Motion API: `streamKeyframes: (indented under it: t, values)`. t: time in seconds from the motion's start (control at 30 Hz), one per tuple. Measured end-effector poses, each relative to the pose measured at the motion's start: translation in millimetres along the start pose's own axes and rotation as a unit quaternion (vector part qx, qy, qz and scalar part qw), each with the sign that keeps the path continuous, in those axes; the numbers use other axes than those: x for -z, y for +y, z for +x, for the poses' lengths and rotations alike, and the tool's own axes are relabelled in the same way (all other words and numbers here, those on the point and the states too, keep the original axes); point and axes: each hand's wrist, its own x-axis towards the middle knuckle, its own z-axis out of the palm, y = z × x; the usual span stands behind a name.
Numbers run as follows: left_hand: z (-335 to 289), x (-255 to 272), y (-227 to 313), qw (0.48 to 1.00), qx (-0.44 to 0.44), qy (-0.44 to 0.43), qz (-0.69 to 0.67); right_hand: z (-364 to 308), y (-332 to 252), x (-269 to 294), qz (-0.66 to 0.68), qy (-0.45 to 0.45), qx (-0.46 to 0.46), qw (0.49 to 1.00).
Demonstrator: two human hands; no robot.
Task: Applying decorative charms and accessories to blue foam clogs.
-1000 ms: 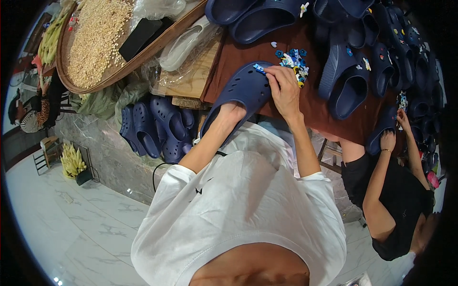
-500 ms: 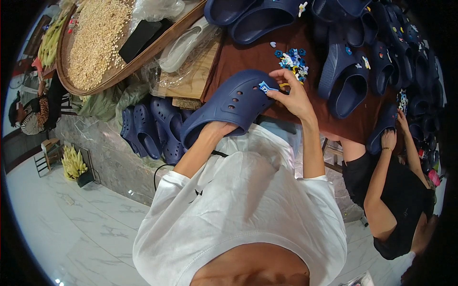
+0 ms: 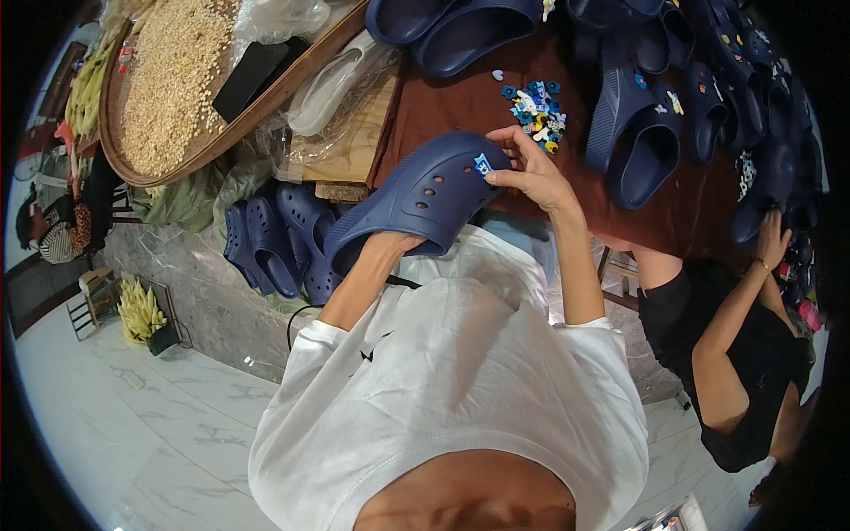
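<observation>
A navy blue clog (image 3: 403,199) with holes in its upper is held above my lap. My left hand (image 3: 395,245) reaches into its foot opening and bears it from inside, the fingers hidden. At the toe my right hand (image 3: 537,180) pinches a small blue-and-white shoe charm (image 3: 482,166) between thumb and forefinger, against the upper by the holes. Just beyond that hand, a pile of small charms (image 3: 537,113) in blue, white and yellow lies on the brown tabletop (image 3: 460,102).
More navy clogs (image 3: 478,40) crowd the table's far and right sides, and others (image 3: 270,239) sit low at the left. A wide tray of pale kernels (image 3: 177,88) holds a black flat object (image 3: 257,78). At the right, a person's hand (image 3: 772,241) touches a clog.
The charm now sits upright against the clog's upper, with my right fingertips pressed at it. The clog has shifted slightly left. The other person's hands have moved right.
</observation>
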Motion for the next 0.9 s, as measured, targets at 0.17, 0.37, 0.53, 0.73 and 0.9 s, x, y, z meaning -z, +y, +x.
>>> streamKeyframes:
  t: [0.17, 0.37, 0.53, 0.73, 0.9]
  values:
    - [4, 0, -2, 1.000, 0.007, 0.006, 0.010, 5, 3, -8, -0.006, 0.028, 0.027, 0.999]
    - [14, 0, -4, 1.000, 0.014, 0.012, 0.019, 13, 18, 1, -0.048, 0.103, 0.067, 0.991]
    - [7, 5, 1, 0.999, 0.020, 0.020, 0.026, -5, 35, 40, -0.041, 0.192, 0.118, 0.973]
    - [27, 3, -5, 0.999, 0.004, 0.031, 0.027, -15, 29, 24, -0.262, 0.254, 0.102, 0.926]
    - [23, 5, -7, 0.999, -0.009, 0.038, 0.030, -10, 28, 9, -0.465, 0.261, 0.164, 0.830]
